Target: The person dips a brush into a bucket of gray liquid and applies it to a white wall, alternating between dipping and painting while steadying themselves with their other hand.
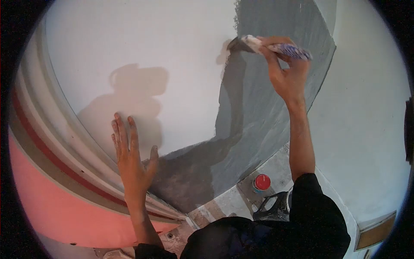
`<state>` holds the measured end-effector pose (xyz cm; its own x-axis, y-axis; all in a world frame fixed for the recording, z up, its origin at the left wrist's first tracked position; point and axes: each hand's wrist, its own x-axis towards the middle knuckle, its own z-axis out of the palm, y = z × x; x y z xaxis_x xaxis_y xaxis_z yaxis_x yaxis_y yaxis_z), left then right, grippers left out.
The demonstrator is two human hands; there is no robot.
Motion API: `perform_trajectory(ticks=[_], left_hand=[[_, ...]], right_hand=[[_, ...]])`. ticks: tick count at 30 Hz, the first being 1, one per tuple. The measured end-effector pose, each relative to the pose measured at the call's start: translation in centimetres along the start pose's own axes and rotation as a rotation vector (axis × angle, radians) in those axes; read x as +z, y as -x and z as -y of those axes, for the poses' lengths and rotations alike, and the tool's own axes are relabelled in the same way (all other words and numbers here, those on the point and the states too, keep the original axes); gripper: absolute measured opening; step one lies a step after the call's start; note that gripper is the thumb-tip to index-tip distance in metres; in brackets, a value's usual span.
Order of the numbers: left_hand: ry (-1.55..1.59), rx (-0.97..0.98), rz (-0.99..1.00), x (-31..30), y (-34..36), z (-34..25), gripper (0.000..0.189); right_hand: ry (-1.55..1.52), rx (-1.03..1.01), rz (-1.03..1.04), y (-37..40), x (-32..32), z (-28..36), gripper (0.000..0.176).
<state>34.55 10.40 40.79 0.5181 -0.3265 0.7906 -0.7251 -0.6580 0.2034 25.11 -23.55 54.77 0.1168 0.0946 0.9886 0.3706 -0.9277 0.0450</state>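
My right hand (pixel 291 71) grips a paintbrush (pixel 254 44) by its handle, which is smeared white and purple-blue. The dark bristles are at the wall, right on the ragged border between the grey paint (pixel 276 86) and the white wall (pixel 185 52). My left hand (pixel 131 144) is spread with the fingers pointing up, over the lower left of the white part, its thumb near the grey border. Paint marks show on its fingertips. Shadows of my head and arm fall across the wall.
Below the wall, a small can with a red lid (pixel 261 182) stands on the stained floor beside a dark plastic stool (pixel 276 207). Curved cream moulding (pixel 64 134) and a pink panel (pixel 56 190) border the left. A pale plain wall (pixel 358 121) rises at the right.
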Motion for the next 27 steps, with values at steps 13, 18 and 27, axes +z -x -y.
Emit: perform_trajectory(ticks=[13, 18, 27], left_hand=[[0.031, 0.013, -0.013, 0.2, 0.2, 0.4, 0.089], [0.035, 0.013, -0.015, 0.2, 0.2, 0.3, 0.088], [-0.001, 0.007, 0.001, 0.0, 0.1, 0.0, 0.084]], right_hand=[[-0.199, 0.297, 0.930, 9.5, -1.0, -0.5, 0.017], [-0.298, 0.154, 0.856, 5.4, -0.4, -3.7, 0.019], [-0.262, -0.028, 0.400, -6.4, -4.1, -6.8, 0.015]])
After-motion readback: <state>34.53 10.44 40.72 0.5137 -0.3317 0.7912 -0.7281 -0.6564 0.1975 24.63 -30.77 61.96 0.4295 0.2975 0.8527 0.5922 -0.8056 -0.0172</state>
